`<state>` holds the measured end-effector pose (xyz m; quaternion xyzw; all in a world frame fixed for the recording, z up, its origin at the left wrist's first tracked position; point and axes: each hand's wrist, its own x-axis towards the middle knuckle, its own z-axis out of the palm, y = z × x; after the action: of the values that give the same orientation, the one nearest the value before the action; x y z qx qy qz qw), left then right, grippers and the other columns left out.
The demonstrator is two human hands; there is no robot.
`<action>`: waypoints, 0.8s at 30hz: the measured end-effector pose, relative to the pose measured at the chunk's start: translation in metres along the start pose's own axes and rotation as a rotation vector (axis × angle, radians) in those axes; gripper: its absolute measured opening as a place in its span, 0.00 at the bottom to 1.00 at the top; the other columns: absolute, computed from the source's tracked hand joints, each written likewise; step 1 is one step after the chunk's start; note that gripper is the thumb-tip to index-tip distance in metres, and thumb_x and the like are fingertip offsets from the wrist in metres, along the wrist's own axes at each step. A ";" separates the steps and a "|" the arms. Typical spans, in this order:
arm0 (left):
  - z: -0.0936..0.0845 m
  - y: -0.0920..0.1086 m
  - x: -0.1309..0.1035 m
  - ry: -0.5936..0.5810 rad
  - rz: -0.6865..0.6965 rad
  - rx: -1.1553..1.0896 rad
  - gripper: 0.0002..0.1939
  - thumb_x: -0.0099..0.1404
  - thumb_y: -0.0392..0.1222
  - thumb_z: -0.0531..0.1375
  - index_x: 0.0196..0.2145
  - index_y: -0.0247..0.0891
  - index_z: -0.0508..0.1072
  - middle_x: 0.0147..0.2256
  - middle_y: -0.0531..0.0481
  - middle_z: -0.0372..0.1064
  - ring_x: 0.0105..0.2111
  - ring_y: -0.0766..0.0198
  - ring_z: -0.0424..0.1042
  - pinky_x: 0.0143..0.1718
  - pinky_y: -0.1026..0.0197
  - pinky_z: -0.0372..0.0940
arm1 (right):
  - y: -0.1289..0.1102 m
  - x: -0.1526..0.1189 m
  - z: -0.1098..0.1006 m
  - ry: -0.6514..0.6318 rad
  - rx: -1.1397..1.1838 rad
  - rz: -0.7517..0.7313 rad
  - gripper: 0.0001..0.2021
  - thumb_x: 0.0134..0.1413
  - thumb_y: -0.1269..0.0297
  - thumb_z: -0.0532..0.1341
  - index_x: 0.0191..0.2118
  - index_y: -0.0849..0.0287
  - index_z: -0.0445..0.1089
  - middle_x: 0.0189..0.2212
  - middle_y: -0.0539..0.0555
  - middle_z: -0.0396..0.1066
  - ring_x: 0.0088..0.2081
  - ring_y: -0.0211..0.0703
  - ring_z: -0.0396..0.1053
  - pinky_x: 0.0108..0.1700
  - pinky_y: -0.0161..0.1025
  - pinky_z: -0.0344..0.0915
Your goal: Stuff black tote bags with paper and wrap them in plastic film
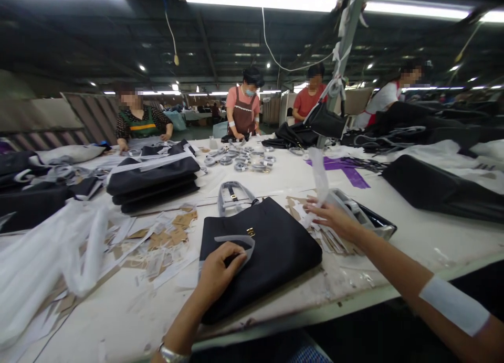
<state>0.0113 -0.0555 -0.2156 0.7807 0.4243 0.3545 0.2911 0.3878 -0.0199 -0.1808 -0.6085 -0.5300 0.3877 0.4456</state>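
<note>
A black handbag (268, 253) lies flat on the worktable, a small gold clasp (251, 231) on its upper face and its wrapped grey handle (235, 195) extending beyond the far edge. Over the bag, my left hand (220, 271) is closed in a pinch on a translucent plastic strip (236, 239), which curls beside the clasp. My right hand (333, 220) reaches over a heap of paper tags (321, 239), its fingers stretched out and apart. Another translucent strip (318, 174) rises upright just behind these fingers; whether they touch it I cannot tell.
A grey tray (354, 211) sits right of the tags. Stacked black bags (155, 179), brown paper scraps (173, 234) and white wrapping (74, 242) lie to the left. Coiled grey straps (240, 157) are farther back. Several co-workers stand around the table; a black bag (441, 190) lies right.
</note>
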 end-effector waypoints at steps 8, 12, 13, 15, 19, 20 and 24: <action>0.000 -0.001 0.000 0.015 0.022 -0.009 0.08 0.68 0.45 0.57 0.35 0.41 0.75 0.38 0.50 0.75 0.41 0.60 0.73 0.46 0.60 0.65 | 0.009 -0.004 -0.002 -0.031 0.018 -0.026 0.22 0.49 0.50 0.67 0.48 0.55 0.72 0.50 0.59 0.74 0.51 0.53 0.72 0.52 0.49 0.71; 0.000 -0.003 0.001 0.014 0.028 -0.015 0.08 0.68 0.45 0.57 0.35 0.41 0.75 0.38 0.51 0.75 0.41 0.60 0.73 0.46 0.59 0.65 | -0.006 -0.009 -0.015 -0.055 0.032 -0.076 0.22 0.42 0.51 0.73 0.43 0.57 0.75 0.42 0.56 0.76 0.45 0.52 0.73 0.51 0.49 0.71; 0.000 -0.003 0.001 0.013 0.027 -0.014 0.08 0.68 0.45 0.57 0.35 0.41 0.75 0.39 0.51 0.75 0.41 0.60 0.73 0.46 0.59 0.65 | -0.009 -0.010 -0.018 -0.028 0.043 -0.082 0.21 0.41 0.50 0.73 0.40 0.58 0.75 0.39 0.55 0.76 0.43 0.50 0.73 0.51 0.48 0.71; 0.000 -0.003 0.001 0.007 0.019 -0.007 0.09 0.69 0.46 0.57 0.35 0.41 0.75 0.38 0.50 0.75 0.41 0.59 0.73 0.46 0.59 0.65 | -0.014 -0.009 -0.021 0.051 0.067 -0.093 0.21 0.41 0.47 0.72 0.35 0.58 0.74 0.35 0.53 0.74 0.41 0.48 0.73 0.51 0.48 0.71; -0.001 -0.002 0.001 -0.001 0.004 -0.001 0.10 0.69 0.47 0.56 0.35 0.41 0.75 0.38 0.50 0.75 0.40 0.59 0.73 0.45 0.58 0.66 | -0.019 -0.007 -0.021 0.125 0.092 -0.118 0.22 0.40 0.45 0.72 0.31 0.58 0.71 0.32 0.51 0.72 0.38 0.46 0.71 0.48 0.47 0.71; -0.001 -0.002 0.000 -0.004 0.005 -0.004 0.10 0.69 0.47 0.56 0.35 0.41 0.75 0.38 0.49 0.75 0.40 0.59 0.73 0.45 0.58 0.66 | -0.020 -0.007 -0.020 0.125 0.094 -0.120 0.22 0.40 0.45 0.72 0.31 0.58 0.70 0.31 0.51 0.71 0.37 0.45 0.71 0.48 0.46 0.71; -0.001 0.000 0.001 -0.022 -0.004 -0.012 0.11 0.70 0.48 0.56 0.35 0.41 0.74 0.39 0.48 0.75 0.41 0.57 0.73 0.46 0.57 0.66 | -0.030 -0.011 -0.006 0.107 0.022 -0.127 0.22 0.43 0.46 0.71 0.39 0.56 0.71 0.33 0.51 0.74 0.38 0.46 0.72 0.43 0.42 0.70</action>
<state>0.0103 -0.0547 -0.2146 0.7819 0.4206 0.3478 0.3012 0.3832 -0.0305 -0.1500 -0.5886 -0.5386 0.3315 0.5035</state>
